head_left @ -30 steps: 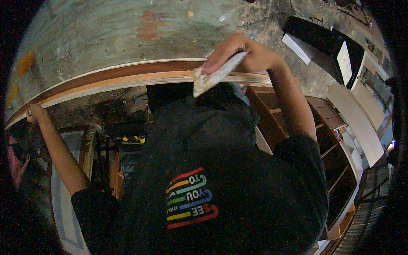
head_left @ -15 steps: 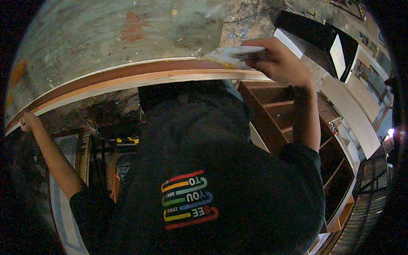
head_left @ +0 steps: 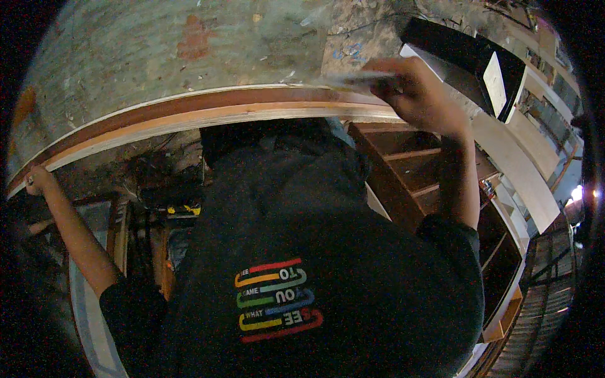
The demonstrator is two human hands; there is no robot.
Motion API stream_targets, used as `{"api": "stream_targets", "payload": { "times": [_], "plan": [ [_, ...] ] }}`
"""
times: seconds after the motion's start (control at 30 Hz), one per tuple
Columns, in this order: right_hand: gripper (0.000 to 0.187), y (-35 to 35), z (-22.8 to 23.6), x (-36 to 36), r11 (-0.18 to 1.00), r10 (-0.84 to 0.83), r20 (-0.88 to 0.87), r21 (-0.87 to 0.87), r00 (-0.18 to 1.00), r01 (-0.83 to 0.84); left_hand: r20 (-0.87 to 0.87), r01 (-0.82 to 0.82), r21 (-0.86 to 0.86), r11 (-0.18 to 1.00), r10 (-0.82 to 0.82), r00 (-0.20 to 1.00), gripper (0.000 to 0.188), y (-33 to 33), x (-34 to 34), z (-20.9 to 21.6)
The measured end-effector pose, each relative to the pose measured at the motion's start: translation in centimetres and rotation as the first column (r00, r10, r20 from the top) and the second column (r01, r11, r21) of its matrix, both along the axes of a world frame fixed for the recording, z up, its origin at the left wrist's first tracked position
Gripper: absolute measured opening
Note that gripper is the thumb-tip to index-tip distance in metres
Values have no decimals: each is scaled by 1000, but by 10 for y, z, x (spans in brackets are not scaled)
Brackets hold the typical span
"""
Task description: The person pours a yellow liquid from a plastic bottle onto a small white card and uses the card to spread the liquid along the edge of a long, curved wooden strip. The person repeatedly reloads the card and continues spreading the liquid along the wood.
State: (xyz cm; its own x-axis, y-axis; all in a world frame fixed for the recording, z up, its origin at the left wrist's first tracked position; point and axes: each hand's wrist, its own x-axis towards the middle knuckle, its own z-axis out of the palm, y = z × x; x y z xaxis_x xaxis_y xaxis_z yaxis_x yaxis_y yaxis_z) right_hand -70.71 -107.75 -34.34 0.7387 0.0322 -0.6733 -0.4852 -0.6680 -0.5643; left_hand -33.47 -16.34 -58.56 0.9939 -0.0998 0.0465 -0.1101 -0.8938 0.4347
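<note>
Along the edge of a scuffed grey-green desk, near brown shelving, holding one end of a long, layered wooden strip in the left grip and pinching a blurred whitish pad in the right grip.

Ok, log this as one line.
left hand: on long pale-edged brown wooden board, far left | right hand: holding blurred thin whitish piece near board
</note>
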Motion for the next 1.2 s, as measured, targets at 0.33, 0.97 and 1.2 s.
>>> {"api": "stream_targets", "payload": {
  "times": [0.33,0.97,1.2],
  "plan": [
    [24,33,-91,33,707,-28,136,703,990,-77,-43,-349,-640,684,422,906,59,-81,-12,28],
    [34,-69,-114,-12,435,217,98,881,971,-186,-153,-491,-730,476,586,795,74,-364,-151,68],
    [36,-61,-110,-9,653,16,312,717,950,-246,-232,-489,-793,362,563,793,79,-423,-171,92]
  ]
}}
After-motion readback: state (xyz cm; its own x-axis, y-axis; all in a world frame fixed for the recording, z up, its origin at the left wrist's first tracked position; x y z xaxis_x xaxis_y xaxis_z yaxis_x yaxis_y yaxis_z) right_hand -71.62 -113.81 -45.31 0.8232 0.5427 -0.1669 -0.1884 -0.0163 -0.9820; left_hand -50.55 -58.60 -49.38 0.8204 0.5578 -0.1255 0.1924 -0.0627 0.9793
